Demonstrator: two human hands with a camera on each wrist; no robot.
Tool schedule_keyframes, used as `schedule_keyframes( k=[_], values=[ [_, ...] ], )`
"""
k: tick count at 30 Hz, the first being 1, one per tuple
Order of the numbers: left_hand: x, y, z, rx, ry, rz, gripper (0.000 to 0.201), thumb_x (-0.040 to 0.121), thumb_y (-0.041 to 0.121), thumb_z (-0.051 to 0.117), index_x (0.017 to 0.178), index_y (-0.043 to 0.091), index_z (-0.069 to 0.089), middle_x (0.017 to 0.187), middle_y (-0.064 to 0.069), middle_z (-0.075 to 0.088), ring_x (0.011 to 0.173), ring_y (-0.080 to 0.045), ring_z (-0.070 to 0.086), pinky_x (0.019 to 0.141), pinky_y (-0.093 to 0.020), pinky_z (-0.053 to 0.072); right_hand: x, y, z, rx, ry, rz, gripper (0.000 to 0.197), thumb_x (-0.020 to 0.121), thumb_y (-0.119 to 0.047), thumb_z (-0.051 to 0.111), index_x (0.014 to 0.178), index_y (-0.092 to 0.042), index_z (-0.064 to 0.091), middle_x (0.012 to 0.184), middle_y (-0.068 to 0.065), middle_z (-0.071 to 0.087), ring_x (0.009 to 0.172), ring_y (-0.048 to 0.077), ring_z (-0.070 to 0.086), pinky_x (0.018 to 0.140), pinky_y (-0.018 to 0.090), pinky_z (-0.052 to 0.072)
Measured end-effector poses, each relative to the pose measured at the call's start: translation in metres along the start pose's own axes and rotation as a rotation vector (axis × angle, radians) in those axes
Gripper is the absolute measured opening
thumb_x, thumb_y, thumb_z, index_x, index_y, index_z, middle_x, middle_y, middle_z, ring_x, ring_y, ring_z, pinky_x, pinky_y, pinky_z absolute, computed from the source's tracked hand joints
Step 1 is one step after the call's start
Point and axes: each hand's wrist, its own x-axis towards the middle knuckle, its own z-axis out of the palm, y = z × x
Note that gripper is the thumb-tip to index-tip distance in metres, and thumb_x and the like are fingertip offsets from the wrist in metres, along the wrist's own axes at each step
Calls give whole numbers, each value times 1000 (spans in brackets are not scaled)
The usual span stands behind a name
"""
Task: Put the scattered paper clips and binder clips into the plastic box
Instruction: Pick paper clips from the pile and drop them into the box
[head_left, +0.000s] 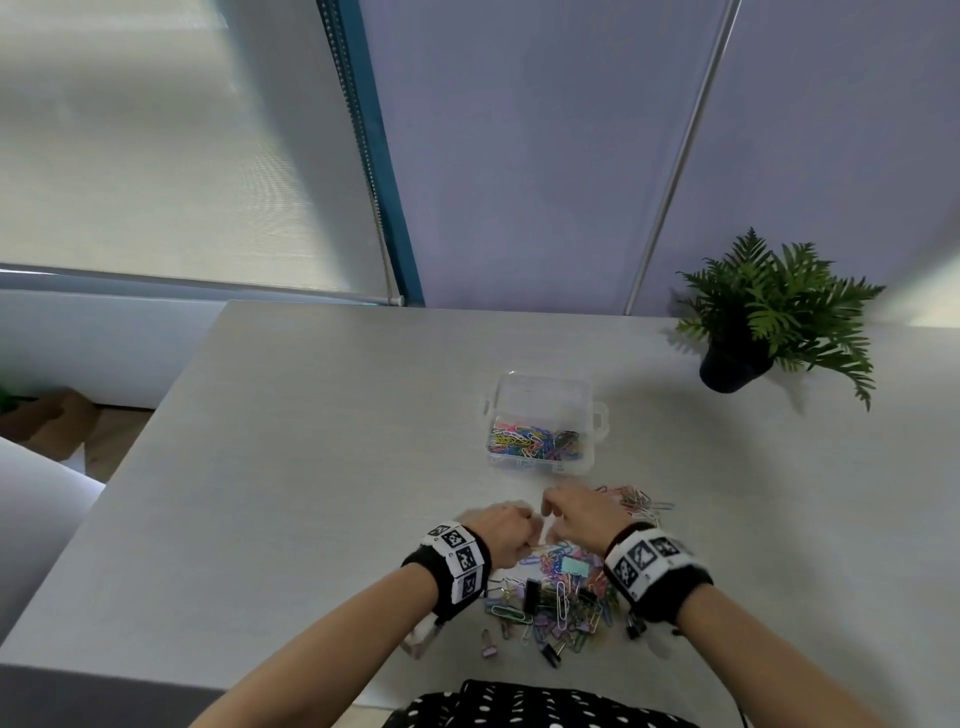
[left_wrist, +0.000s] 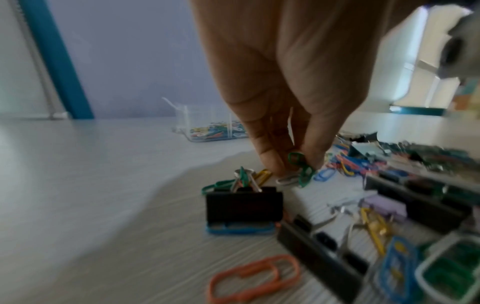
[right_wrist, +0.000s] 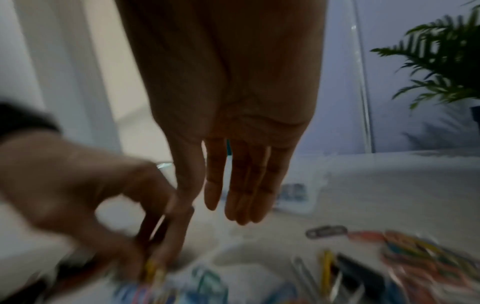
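A clear plastic box stands open mid-table with several coloured paper clips in it; it also shows far off as the box. A pile of paper clips and binder clips lies near the table's front edge. My left hand hovers over the pile. In the left wrist view, the left hand pinches a few green paper clips just above the table. My right hand hangs beside it, and in the right wrist view the right hand has straight fingers and holds nothing.
A black binder clip and an orange paper clip lie close to my left hand. A second patch of clips lies right of my right hand. A potted fern stands at the back right. The table's left edge drops to the floor.
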Motion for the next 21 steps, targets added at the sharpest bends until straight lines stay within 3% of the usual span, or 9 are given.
schedule_keyframes(
  k=[2,4,8,11,16,21],
  values=[
    [3,-5,-4,-104,43,-15,14,87,14,51,100,9,55,108,-12,55,98,-29,56,86,-38,47,-5,-3,18,-136,-30,23,49,76,-32,69,114,-11,46,113,7,48,107,25,46,82,38,43],
    [4,-10,-13,-186,94,-10,14,84,7,53,97,5,56,103,-15,58,93,-29,57,81,-33,44,-7,-6,34,-222,-5,13,52,78,-27,67,118,-8,41,118,11,45,109,28,44,80,40,43],
    [7,-21,-35,-268,199,-14,16,82,-1,51,96,-1,58,100,-19,62,90,-30,58,72,-22,37,-6,-10,46,-192,54,-20,35,82,-10,60,112,-6,43,114,14,49,103,29,49,67,35,35],
    [13,-26,-51,-300,241,-29,13,84,-3,51,96,-5,58,99,-21,64,89,-30,62,70,-18,38,-4,-9,45,-101,56,-29,22,79,-7,60,98,-9,49,103,9,54,96,27,53,69,32,36],
    [32,-32,-77,-303,322,-70,15,83,-5,52,96,-2,61,103,-20,61,94,-30,60,76,-21,39,-5,-9,42,45,86,13,20,77,-6,59,75,-21,46,65,-11,42,73,14,48,70,29,37],
    [53,-38,-97,-305,360,-133,18,85,-7,46,94,-5,61,104,-22,61,94,-33,61,83,-29,44,-6,-6,40,259,110,28,21,71,-8,66,67,-23,51,65,-14,48,68,9,51,69,28,44]
  ],
)
